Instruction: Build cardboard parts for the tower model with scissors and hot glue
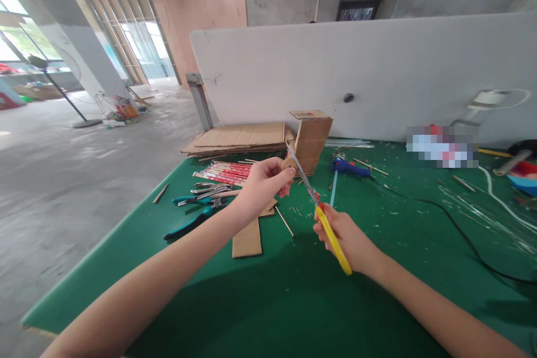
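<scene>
My left hand [272, 178] pinches a small piece of cardboard [289, 164] with a dark spot in it, above the green table. In my right hand [342, 232] is a pair of scissors [333, 239] with yellow handles, its blades pointing up and away across the cardboard piece. Whether the blades touch the cardboard I cannot tell. Behind my hands stands an upright folded cardboard form [314, 142]. Below my left hand lie a flat cardboard strip [246, 239] and a thin stick [285, 221].
Pliers [188, 224] with teal handles and red-and-white wrapped sticks [222, 172] lie left. Cardboard sheets [243, 135] are stacked at the back, before a white partition [377, 72]. A blue glue gun [351, 167] trails a black cord right. Clear sticks and scraps are scattered right.
</scene>
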Demonstrator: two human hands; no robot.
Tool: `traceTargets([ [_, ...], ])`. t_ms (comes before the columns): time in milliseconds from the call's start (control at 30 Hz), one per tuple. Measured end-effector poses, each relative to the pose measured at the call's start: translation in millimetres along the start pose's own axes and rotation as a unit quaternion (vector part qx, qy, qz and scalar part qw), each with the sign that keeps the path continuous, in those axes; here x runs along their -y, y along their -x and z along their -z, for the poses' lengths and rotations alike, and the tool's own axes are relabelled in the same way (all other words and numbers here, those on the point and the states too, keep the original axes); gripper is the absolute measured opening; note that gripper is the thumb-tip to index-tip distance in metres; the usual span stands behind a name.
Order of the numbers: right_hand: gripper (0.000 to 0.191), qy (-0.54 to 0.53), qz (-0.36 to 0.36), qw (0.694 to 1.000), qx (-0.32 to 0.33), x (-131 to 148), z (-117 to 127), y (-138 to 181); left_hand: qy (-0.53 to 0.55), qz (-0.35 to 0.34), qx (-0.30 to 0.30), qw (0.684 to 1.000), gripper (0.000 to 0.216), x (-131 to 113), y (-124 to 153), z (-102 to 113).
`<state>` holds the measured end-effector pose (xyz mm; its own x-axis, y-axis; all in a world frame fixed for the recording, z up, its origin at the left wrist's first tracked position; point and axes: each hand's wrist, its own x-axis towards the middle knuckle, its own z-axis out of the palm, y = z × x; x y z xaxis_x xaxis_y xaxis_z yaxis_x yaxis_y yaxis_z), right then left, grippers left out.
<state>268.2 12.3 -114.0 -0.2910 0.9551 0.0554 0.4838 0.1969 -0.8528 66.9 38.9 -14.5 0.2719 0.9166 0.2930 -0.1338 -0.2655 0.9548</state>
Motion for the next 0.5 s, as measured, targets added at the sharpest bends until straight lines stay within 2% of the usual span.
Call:
traceTargets([
  [233, 0.031, -0.036, -0.017, 0.999, 0.024, 8.5, -3.9, 3.5, -0.013, 0.015, 0.0, 1.0, 0.024, 0.0, 3.0, -3.7],
  [400, 0.036, -0.023, 0.023, 0.999, 0.024, 17.5, 0.5, 5.9, 0.007, 0.009, -0.019, 1.0, 0.023, 0.8, 0.1, 1.8],
  [500, 0.038, -0.048, 0.064, 0.996, 0.026, 22.4, 3.4, 7.2, -0.005, 0.023, -0.009, 1.0, 0.023, -1.6, -1.4, 4.8],
])
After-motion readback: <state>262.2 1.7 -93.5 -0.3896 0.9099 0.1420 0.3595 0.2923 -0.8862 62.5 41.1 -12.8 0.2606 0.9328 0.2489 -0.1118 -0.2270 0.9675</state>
